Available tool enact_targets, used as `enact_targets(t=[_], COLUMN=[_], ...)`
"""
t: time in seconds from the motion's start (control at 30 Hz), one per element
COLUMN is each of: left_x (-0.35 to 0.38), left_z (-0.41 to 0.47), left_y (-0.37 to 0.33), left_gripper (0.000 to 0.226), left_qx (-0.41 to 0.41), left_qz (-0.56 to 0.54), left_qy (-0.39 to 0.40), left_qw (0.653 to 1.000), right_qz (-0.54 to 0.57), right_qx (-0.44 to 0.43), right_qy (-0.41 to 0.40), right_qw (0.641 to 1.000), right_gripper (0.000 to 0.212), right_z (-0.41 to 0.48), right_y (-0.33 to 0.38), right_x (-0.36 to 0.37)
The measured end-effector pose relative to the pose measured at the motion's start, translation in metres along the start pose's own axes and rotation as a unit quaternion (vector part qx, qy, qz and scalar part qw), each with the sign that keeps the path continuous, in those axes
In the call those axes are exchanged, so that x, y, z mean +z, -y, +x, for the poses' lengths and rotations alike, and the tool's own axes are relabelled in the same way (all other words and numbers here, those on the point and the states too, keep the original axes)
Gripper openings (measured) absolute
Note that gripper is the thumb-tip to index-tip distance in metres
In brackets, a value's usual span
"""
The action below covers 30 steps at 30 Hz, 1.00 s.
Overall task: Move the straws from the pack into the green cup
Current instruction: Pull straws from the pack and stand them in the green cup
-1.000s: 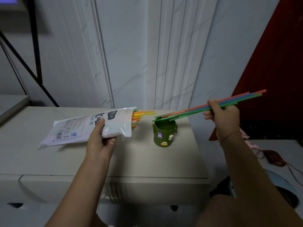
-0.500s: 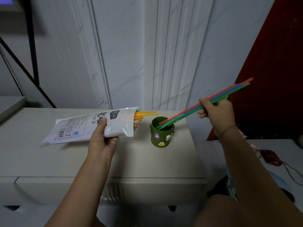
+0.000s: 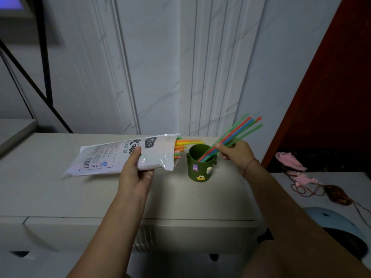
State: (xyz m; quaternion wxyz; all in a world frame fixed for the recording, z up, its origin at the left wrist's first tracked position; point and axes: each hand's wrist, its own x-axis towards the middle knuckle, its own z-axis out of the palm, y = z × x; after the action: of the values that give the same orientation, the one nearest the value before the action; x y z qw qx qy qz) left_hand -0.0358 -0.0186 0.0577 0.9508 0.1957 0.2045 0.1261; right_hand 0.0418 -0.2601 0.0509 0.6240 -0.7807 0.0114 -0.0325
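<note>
A white plastic straw pack (image 3: 112, 157) is held above the white cabinet top (image 3: 80, 195) by my left hand (image 3: 134, 173), which grips it near its open end. Orange, yellow, green and pink straws in the pack (image 3: 185, 144) stick out of that end toward the cup. The dark green cup (image 3: 200, 164) with small stickers stands upright just right of the pack. My right hand (image 3: 235, 153) pinches a bundle of green, red and blue straws (image 3: 241, 130). Their lower ends are inside the cup and their upper ends slant up to the right.
A marble-patterned wall with vertical mouldings rises right behind the cabinet. A dark red panel (image 3: 331, 87) stands at the right. Pink soft toys (image 3: 291, 159) and a brown corded item (image 3: 337, 194) lie on a lower white surface at the right. A black metal frame (image 3: 46, 57) stands at the left.
My right hand has moved left and down, tipping the straw bundle steeper and sliding its lower ends from the cup's rim down into the cup. The left hand and pack stayed about where they were.
</note>
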Motion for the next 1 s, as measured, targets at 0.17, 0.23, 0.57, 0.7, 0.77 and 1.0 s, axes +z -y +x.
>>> enact_targets(t=[0.17,0.23,0.57,0.7,0.77,1.0], left_x=[0.0,-0.001,-0.012,-0.014,-0.016,-0.019], left_z=[-0.002,-0.003,-0.026,-0.031,-0.03,-0.018], left_y=[0.009,0.011,0.029,0.031,0.028,-0.001], left_gripper=[0.017,0.016,0.033,0.038,0.039,0.029], left_qx=[-0.002,-0.003,0.001,0.01,0.009,0.009], left_qz=[0.007,0.016,0.07,0.079,0.073,0.004], left_qy=[0.007,0.012,0.028,0.028,0.025,0.005], left_qw=[1.0,1.0,0.997,0.996,0.997,1.0], right_qz=[0.019,0.032,0.228,0.174,0.157,0.177], right_qx=[0.039,0.074,0.002,-0.013,-0.013,-0.019], right_qy=[0.014,0.012,0.002,-0.006,-0.009,-0.022], right_qw=[0.999,0.997,0.974,0.985,0.987,0.984], right_gripper=[0.017,0.023,0.011,0.012,0.013,0.009], right_z=[-0.021,-0.036,-0.092,-0.093,-0.092,-0.08], right_y=[-0.007,-0.006,0.03,0.025,0.022,0.026], right_x=[0.0,0.002,0.047,0.055,0.052,0.012])
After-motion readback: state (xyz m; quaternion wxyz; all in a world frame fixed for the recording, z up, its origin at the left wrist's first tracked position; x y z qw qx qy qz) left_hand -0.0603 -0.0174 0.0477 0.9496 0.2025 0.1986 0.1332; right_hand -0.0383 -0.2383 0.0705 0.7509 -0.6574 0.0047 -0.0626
